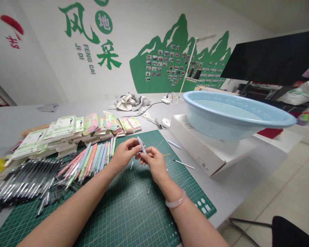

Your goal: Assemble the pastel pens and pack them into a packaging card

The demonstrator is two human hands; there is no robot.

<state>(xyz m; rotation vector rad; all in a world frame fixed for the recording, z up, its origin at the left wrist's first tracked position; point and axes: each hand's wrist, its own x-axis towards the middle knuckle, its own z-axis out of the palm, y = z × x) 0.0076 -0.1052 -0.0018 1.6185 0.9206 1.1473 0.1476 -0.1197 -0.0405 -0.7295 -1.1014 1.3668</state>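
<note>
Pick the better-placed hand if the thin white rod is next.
Probably right: the right hand is nearer the rod; the left hand would have to cross it. Both hold the blue pen.

The person's left hand (125,152) and right hand (156,164) are bare, and so are both forearms down to the lower edge of the view. Around the right wrist is a bangle (176,203), pale and milky with a faint pinkish tint. It is a smooth, rounded, fairly thick band with a soft shine, and its visible surface is plain.
</note>
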